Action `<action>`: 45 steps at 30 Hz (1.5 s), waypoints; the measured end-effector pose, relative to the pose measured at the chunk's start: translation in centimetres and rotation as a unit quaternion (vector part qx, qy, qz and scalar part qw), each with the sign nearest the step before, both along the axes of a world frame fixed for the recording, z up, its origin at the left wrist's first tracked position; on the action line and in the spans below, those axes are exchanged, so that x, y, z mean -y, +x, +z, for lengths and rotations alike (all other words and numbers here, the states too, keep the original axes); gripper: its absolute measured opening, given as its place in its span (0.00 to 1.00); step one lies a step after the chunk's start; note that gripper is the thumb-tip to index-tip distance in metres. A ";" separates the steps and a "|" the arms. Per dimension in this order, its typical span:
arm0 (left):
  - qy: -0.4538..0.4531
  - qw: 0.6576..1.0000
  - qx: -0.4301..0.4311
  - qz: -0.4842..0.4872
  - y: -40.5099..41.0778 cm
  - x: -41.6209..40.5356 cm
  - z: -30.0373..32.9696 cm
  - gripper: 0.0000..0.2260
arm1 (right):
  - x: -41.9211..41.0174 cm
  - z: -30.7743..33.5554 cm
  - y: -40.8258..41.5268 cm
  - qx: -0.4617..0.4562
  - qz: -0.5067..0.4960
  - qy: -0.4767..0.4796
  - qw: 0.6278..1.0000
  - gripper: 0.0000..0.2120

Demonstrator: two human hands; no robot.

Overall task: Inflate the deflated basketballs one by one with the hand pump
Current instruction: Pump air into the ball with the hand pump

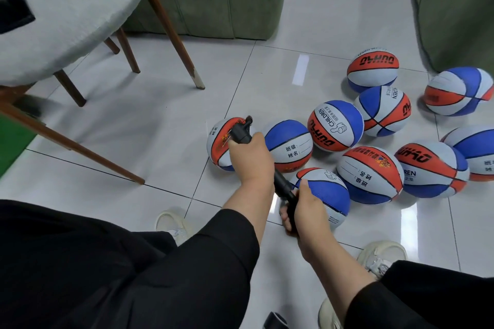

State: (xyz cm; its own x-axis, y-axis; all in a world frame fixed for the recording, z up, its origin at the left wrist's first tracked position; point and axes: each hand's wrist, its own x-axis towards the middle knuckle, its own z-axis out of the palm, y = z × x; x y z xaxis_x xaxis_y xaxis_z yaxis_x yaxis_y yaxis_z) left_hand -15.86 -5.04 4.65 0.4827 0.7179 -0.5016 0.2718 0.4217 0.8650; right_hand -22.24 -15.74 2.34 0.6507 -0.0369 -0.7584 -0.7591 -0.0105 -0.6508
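The left hand [251,160] is wrapped around the barrel of the black plastic hand pump [240,135], and the right hand [307,211] grips the pump's handle end nearer the body, so both hands are clamped on the one tool, one ahead of the other. The pump's nozzle end lies over the leftmost red, white and blue rubber basketball [223,148], which sits on the glossy white tiled floor [160,128] at the left edge of a loose cluster of similar balls. Whether the needle is actually seated in that ball's valve cannot be told; the tip is too small and partly hidden. Another ball [327,192] lies just beside and under the right hand.

Judging from this, the step in hand is pumping air into the leftmost ball. To do it well, the left hand should hold the barrel steady and in line with the valve so the needle does not bend or pull out, while the right hand drives full, straight strokes along the barrel's axis. The ball rests free on a smooth floor and could roll away; bracing it against its neighbour [288,145] would help.
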 end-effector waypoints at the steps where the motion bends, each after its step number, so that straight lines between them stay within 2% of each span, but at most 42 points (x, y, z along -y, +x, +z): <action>1: 0.003 1.000 0.004 0.002 0.1 -0.4 0.0 0.07 | 0.3 -0.3 -0.5 -0.005 -0.005 0.004 1.000 0.28; 5: -0.001 1.000 0.014 0.019 0.4 -1.4 -0.3 0.03 | 1.0 -1.2 -1.4 -0.005 -0.005 -0.002 1.000 0.26; 10: -0.006 1.000 0.010 0.002 0.1 0.4 -0.6 0.12 | 0.3 -0.8 -0.4 0.078 0.031 -0.089 0.992 0.20; 14: -0.032 0.999 0.011 0.003 -0.7 1.6 -0.7 0.11 | 0.1 -0.5 0.2 0.127 0.025 -0.131 0.983 0.22; 17: -0.040 0.999 0.012 0.008 -0.9 1.3 -0.6 0.11 | -0.1 0.0 0.5 0.118 0.008 -0.091 0.989 0.28; 24: -0.036 0.999 0.026 -0.002 -1.3 1.7 -0.1 0.10 | 0.0 0.6 0.5 0.037 -0.072 0.056 0.995 0.31; 28: -0.028 0.999 0.022 -0.017 -1.1 1.6 0.2 0.10 | 0.1 0.0 0.3 0.002 -0.074 0.033 0.997 0.27; 35: 0.002 1.000 0.027 0.013 0.3 -0.2 0.7 0.17 | 1.3 -2.2 -1.0 -0.032 -0.078 0.013 0.996 0.31; 40: 0.002 1.000 0.019 -0.007 0.1 0.7 0.3 0.14 | -0.1 -0.5 0.3 0.003 -0.088 0.023 0.996 0.28; 43: 0.007 1.000 0.009 -0.019 -0.7 1.8 0.1 0.10 | -0.6 -0.1 0.5 0.015 -0.082 0.026 0.996 0.30; 45: 0.005 1.000 0.004 -0.012 -1.0 2.0 -0.4 0.10 | -0.6 -0.4 0.5 0.018 -0.075 0.013 0.997 0.31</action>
State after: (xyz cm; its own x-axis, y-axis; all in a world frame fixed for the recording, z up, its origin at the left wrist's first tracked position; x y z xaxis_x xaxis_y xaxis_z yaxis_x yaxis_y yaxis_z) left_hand -16.90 -7.09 4.26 0.5042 0.7106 -0.4907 0.2748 0.4067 0.8713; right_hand -21.72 -15.15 1.97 0.6666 -0.1161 -0.7363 -0.7267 0.1188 -0.6766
